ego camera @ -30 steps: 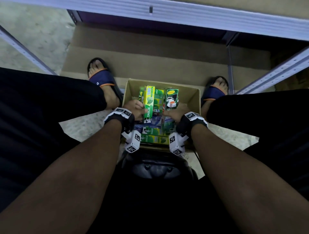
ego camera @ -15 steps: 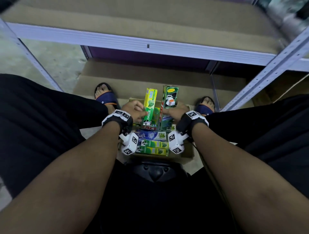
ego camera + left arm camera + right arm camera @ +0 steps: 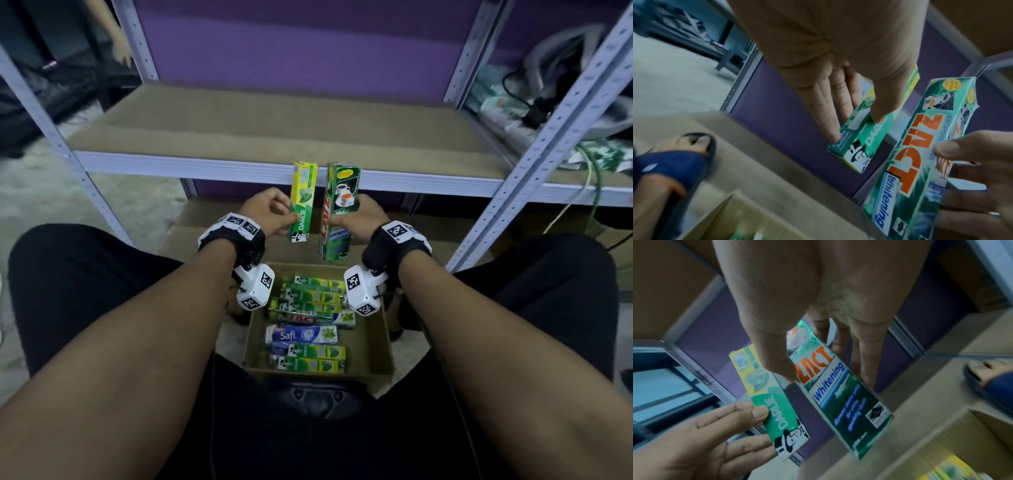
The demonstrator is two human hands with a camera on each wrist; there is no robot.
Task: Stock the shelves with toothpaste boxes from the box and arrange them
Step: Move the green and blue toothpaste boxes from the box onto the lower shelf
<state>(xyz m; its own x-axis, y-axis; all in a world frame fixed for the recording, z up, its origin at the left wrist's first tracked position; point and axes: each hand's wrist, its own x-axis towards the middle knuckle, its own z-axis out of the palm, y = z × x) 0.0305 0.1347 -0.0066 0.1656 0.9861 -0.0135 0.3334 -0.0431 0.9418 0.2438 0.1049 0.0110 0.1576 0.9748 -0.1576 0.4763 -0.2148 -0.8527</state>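
Note:
My left hand [image 3: 270, 214] pinches a green and yellow Darlie toothpaste box [image 3: 302, 202] between thumb and fingers, upright, just below the shelf's front rail. My right hand [image 3: 356, 219] grips a darker green Zact Whitening box [image 3: 339, 212] beside it, also upright. The wrist views show the Darlie box [image 3: 865, 138] and the Zact box [image 3: 840, 394] side by side, a small gap apart. Below them the open cardboard box [image 3: 373, 349] on the floor holds several toothpaste boxes [image 3: 308, 329] lying flat. The brown shelf board [image 3: 257, 126] ahead is bare.
Grey perforated uprights [image 3: 534, 144] frame the shelf on both sides, with a purple back panel [image 3: 301, 44]. Cables and clutter [image 3: 548, 102] lie on the neighbouring shelf at right. My feet in blue sandals [image 3: 674, 164] flank the cardboard box. My knees sit on either side.
Both hands have lifted their toothpaste boxes out of the cardboard box up to the height of the shelf's front edge. The head view has tilted up onto the shelf.

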